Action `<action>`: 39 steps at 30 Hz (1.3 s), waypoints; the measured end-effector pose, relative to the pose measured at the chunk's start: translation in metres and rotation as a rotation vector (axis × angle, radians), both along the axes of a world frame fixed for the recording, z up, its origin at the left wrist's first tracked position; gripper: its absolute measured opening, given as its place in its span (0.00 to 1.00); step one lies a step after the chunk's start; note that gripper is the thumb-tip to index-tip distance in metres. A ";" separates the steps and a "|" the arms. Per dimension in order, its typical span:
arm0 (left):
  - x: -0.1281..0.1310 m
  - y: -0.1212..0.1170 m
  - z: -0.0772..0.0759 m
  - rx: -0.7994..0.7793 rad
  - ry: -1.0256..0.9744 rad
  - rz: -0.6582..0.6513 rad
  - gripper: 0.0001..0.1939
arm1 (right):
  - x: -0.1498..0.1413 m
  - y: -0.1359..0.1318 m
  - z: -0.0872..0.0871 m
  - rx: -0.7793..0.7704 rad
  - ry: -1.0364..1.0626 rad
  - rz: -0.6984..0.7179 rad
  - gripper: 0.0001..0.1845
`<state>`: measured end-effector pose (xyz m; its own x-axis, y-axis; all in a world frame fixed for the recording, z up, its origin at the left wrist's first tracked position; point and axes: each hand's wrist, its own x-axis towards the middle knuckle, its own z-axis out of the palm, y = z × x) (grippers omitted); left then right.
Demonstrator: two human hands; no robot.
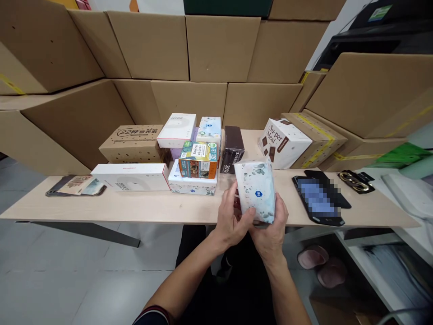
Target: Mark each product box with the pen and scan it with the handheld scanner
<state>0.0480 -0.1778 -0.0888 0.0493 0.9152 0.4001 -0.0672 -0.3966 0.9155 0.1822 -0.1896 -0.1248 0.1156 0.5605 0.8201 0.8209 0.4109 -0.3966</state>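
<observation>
A white soft pack of tissues (256,189) with a leaf print and a blue label is held up at the table's front edge. My left hand (233,214) grips its left side, thumb on the front face. Around its right lower edge curl the fingers of my right hand (275,219). Behind the pack, near my left fingers, a bit of something dark red shows; what it is I cannot tell. Just beyond the pack stands a dark brown box (233,144). To the left, a green and orange box (199,158) rests on a white leaf-print pack (192,184).
A long white box (131,177), a brown carton (133,143) and another white box (177,128) sit left. A white "Super Meal" box (284,143) leans at the right, near a phone (316,198) and sunglasses (356,181). Cardboard boxes (206,49) wall the back.
</observation>
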 end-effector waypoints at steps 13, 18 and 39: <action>-0.001 0.007 0.004 0.483 0.358 0.042 0.19 | 0.017 0.010 0.033 -0.126 0.806 -0.049 0.41; -0.006 0.021 -0.003 0.411 0.457 0.221 0.11 | 0.037 0.058 0.067 -0.264 0.809 0.015 0.41; -0.005 0.018 -0.004 0.374 0.654 0.154 0.10 | 0.085 0.172 0.093 -0.226 0.118 -0.401 0.43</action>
<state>0.0429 -0.1601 -0.0929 0.2650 0.7404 0.6177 0.5228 -0.6486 0.5532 0.2667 -0.0176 -0.0319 0.4443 0.6158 0.6506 0.8410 -0.0364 -0.5399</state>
